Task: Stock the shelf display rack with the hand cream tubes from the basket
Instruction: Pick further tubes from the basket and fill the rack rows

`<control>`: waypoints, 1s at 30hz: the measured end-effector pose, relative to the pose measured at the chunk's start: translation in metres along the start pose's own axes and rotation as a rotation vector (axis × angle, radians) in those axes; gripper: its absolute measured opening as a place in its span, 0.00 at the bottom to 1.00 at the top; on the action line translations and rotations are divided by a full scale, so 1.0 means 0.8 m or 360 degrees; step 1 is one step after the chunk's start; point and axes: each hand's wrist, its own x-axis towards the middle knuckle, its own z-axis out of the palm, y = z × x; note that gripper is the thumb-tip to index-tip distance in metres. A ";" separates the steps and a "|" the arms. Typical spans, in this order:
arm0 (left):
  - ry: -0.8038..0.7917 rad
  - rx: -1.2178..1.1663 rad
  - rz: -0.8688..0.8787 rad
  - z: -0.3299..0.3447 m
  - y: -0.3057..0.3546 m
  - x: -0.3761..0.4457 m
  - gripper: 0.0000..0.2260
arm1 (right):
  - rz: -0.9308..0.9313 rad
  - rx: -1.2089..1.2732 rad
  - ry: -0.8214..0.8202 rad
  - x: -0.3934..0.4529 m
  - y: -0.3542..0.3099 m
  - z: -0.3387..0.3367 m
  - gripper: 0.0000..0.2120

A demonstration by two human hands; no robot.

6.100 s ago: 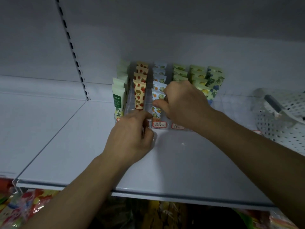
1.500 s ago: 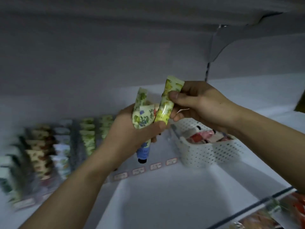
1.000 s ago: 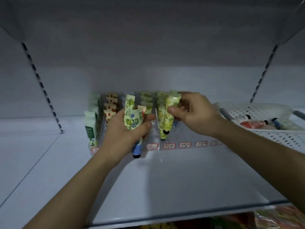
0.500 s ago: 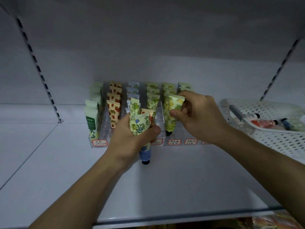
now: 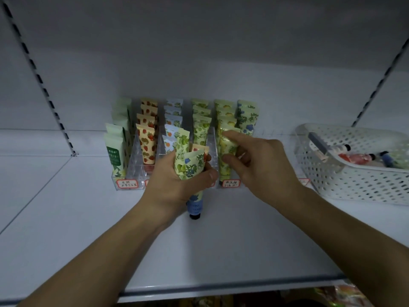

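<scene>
A clear display rack (image 5: pixel 135 162) stands at the back of the white shelf (image 5: pixel 221 244), its lanes filled with rows of upright hand cream tubes. My left hand (image 5: pixel 172 187) grips a bundle of three tubes (image 5: pixel 188 166) in front of the rack's middle: one lime print, one strawberry, one blueberry with a blue cap end pointing down. My right hand (image 5: pixel 263 167) pinches a yellow lemon-print tube (image 5: pixel 224 149), index finger on its top edge and thumb at its side. That tube stands upright in the front of the lemon lane.
A white perforated basket (image 5: pixel 345 176) sits on the shelf at the right with a few tubes lying inside. Slotted uprights run up the back wall at left and right. Below the shelf's front edge, colourful packets show.
The view has moved closer to the rack. My right hand has lowered the lemon tube into the front of its lane. My left hand still holds its bundle in the same place.
</scene>
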 end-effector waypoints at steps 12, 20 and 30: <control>-0.0048 -0.0209 -0.0025 0.001 0.000 -0.008 0.22 | -0.0037 0.0535 0.0158 -0.040 -0.036 0.006 0.18; 0.0236 -0.0286 -0.0121 0.015 -0.004 -0.007 0.14 | 0.0395 0.1019 -0.0253 -0.045 -0.048 0.010 0.33; 0.0129 0.0175 -0.0086 0.020 -0.015 0.000 0.03 | 0.0555 0.0772 0.0524 0.007 0.035 -0.020 0.21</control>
